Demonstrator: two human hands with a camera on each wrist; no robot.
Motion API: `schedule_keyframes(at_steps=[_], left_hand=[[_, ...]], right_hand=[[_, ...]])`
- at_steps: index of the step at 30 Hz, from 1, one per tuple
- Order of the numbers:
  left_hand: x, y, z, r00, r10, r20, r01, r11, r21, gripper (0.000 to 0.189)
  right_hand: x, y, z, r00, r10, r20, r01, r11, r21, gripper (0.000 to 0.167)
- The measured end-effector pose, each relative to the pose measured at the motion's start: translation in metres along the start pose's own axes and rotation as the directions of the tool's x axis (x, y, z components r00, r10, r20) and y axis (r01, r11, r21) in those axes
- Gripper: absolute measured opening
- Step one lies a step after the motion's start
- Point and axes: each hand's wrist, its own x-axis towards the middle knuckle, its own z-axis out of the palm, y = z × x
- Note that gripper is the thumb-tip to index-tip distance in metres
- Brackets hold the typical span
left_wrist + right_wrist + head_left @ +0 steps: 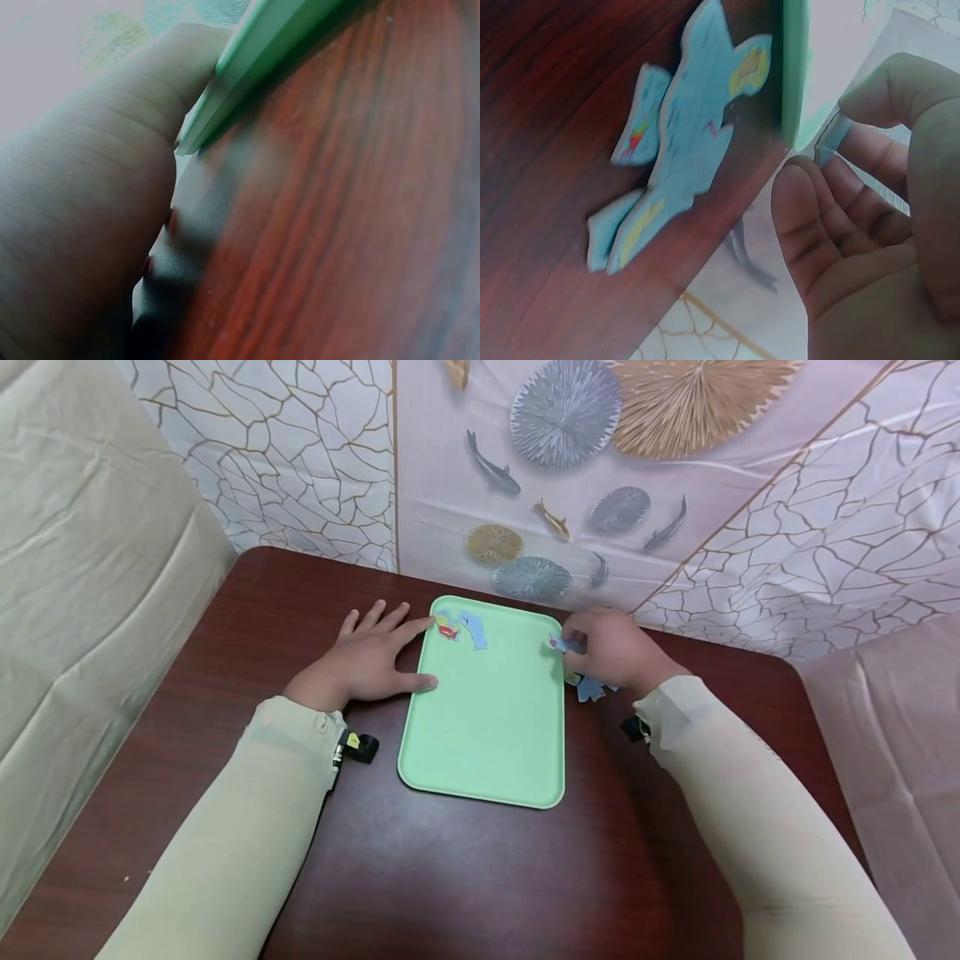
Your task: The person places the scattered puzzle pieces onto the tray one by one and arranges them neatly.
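Two picture pieces, a red-and-yellow piece (447,629) and a plain-looking blue piece (474,631), lie in the far left corner of our green tray (487,718), and look at our right hand (618,647) now: thumb and fingers pinch a small blue piece with a reddish spot (564,645) by the tray's far right edge! Whether it touches the tray, we can't tell. Our left hand (367,660) grips nothing; its fingers spread out, thumb lying over the left rim, and that light contact should be enough to steady the tray without tipping it. Just beside the right rim, on the table (465,877), a loose cluster of pieces (697,112) sits overlapping. For a clean job, we'd best pinch by the edges, leave the printed side readable, turn the piece before lowering it, and lift our knuckles well over that cluster so nothing gets swept.
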Motion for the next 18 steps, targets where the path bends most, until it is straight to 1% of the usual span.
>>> schedule_keyframes(at_steps=[5,9,14,18], left_hand=[[0.0,0.0,-0.001,1.0,-0.001,-0.004,0.001,1.0,0.001,0.102],[0.0,0.0,-0.001,1.0,0.001,-0.005,-0.001,1.0,-0.003,0.102],[-0.001,0.0,-0.001,1.0,0.002,-0.006,-0.002,1.0,-0.005,0.102],[0.0,0.0,0.0,1.0,0.002,-0.005,-0.002,1.0,-0.005,0.102]], right_hand=[[0.007,-0.008,0.006,1.0,0.02,0.016,-0.02,0.999,0.04,0.02],[0.012,-0.017,0.011,1.0,0.019,0.004,-0.019,0.998,0.058,0.02],[0.018,-0.028,0.016,1.0,-0.008,-0.013,0.008,0.998,0.066,0.014],[0.023,-0.034,0.019,1.0,0.0,-0.003,0.001,0.998,0.067,0.01]])
